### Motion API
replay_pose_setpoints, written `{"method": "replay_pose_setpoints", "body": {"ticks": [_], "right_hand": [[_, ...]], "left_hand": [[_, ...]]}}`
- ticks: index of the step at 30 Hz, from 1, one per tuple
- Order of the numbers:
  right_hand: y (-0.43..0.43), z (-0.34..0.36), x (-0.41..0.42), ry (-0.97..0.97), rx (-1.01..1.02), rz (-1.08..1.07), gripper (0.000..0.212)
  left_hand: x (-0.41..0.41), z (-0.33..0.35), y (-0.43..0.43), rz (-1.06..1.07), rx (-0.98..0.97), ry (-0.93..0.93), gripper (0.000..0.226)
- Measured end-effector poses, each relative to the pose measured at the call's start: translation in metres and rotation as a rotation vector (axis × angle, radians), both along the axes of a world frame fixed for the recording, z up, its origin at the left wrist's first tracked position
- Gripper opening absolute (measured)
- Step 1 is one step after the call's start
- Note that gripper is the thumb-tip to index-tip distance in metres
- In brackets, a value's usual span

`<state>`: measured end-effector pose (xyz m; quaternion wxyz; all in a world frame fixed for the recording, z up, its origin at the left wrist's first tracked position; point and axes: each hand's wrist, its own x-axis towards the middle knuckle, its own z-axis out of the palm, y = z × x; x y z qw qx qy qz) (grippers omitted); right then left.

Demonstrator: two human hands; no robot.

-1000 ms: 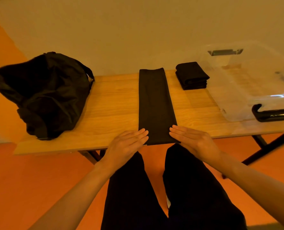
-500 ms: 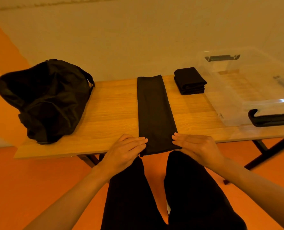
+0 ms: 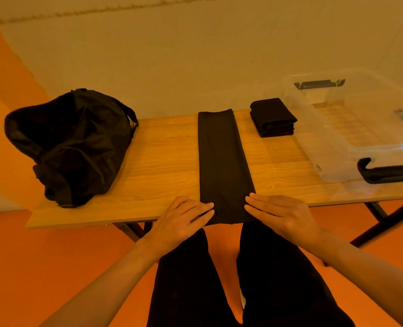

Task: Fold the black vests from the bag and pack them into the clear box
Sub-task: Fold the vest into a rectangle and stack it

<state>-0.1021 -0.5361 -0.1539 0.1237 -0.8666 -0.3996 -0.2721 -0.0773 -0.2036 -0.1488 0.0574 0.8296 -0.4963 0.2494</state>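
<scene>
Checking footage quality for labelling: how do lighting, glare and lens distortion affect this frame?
Head view: warm orange light tints everything; the long vest reads as flat black, its folds barely visible; a glare spot sits on the clear box near its front rim; the wide-angle lens stretches that box toward the right edge.

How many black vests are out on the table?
2: a long strip at centre, and a folded pile beside the box. The pile may hold several; the bag may hide more.

A plain room is indicated by a bare pale wall (image 3: pixel 195 55) beyond the fingers (image 3: pixel 205 206) and a folding counter (image 3: pixel 162 161) beneath them.
</scene>
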Motion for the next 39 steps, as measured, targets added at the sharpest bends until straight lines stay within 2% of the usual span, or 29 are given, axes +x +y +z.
{"method": "replay_pose_setpoints", "body": {"ticks": [8,13,17,22,26,29,34,39], "right_hand": [[0.004,0.007,-0.002,0.128,0.155,-0.028,0.033],[0.004,0.021,-0.004,0.275,0.221,-0.072,0.034],[0.009,0.041,-0.003,0.410,0.332,-0.132,0.038],[0.024,0.072,0.010,0.680,0.612,-0.207,0.007],[0.034,0.084,0.034,0.807,0.779,-0.208,0.012],[0.039,0.087,0.057,0.872,0.879,-0.256,0.013],[0.050,0.080,0.098,0.924,0.903,-0.450,0.016],[0.048,0.074,0.130,0.962,0.702,-0.572,0.015]], "left_hand": [[-0.003,0.007,0.001,-0.022,-0.080,-0.055,0.032],[-0.004,0.020,-0.008,-0.041,-0.162,0.006,0.017],[-0.003,0.034,-0.017,0.019,-0.255,0.195,0.023],[0.000,0.056,-0.031,0.200,-0.556,0.442,0.021],[0.015,0.066,-0.043,0.240,-0.777,0.712,0.015],[0.038,0.072,-0.050,0.313,-0.896,0.799,0.011],[0.086,0.067,-0.055,0.544,-1.013,0.980,0.017],[0.121,0.058,-0.060,0.733,-0.852,1.042,0.017]]}}
